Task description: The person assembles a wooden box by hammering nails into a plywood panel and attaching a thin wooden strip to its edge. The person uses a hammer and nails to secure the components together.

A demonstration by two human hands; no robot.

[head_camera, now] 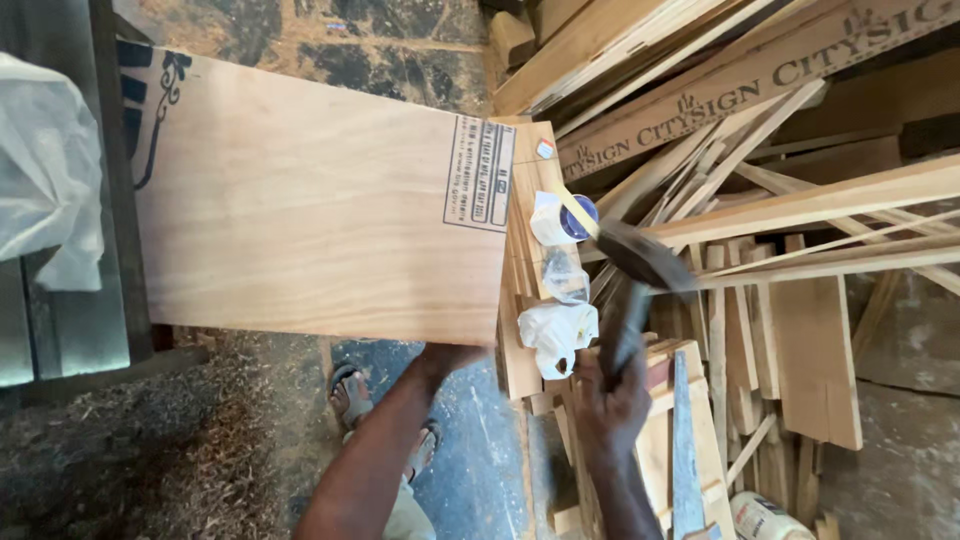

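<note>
Scrap-wood pile (790,200) — hammer (640,280) in right grip (610,405) | left (450,357) — plywood sheet (320,210)

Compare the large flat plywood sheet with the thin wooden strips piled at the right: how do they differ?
The large flat plywood sheet is one broad, smooth panel; the thin wooden strips are many narrow pieces. The sheet lies flat and level, while the strips cross each other at many angles. The left hand is at the sheet's edge; no hand touches the strips. Both are pale, unpainted wood.
</note>
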